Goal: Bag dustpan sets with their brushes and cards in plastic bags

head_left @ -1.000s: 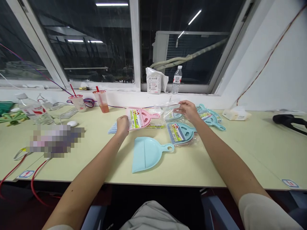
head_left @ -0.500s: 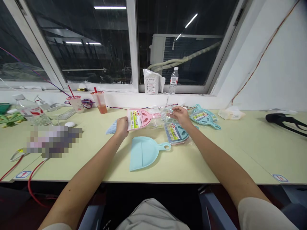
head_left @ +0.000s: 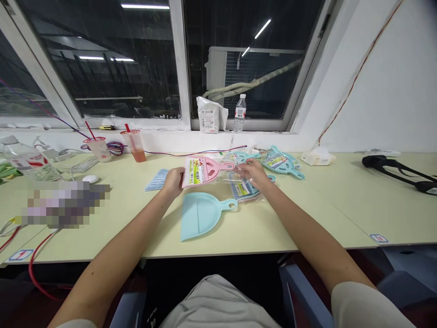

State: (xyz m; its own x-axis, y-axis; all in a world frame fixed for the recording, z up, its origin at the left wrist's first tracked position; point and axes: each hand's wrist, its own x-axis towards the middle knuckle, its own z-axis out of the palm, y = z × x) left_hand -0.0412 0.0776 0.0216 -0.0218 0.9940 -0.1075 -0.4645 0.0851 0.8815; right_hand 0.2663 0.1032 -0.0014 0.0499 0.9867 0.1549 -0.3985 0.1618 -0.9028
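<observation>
My left hand (head_left: 174,182) is closed round the bristle end of a pink dustpan and brush set (head_left: 212,169) with a printed label, held above the table. A clear plastic bag (head_left: 223,178) trails at its handle end, and my right hand (head_left: 254,172) pinches that film with the fingertips. Just below lies a light blue dustpan (head_left: 201,216), face up, handle to the right. Blue bristles (head_left: 157,180) show on the table behind my left hand. Under and beyond my right hand sit wrapped blue sets (head_left: 243,189), partly hidden by it.
More blue dustpan sets (head_left: 282,161) and a tissue pack (head_left: 318,157) lie at the back right, with a black headset-like object (head_left: 392,171) farther right. Two drink cups (head_left: 136,148) and a large water bottle (head_left: 30,161) stand left. A small bottle (head_left: 240,116) is on the sill.
My right hand has come left and down, drawing nearer the pink set's handle with the plastic film. My left hand keeps its hold. The view has swung slightly to the right.
</observation>
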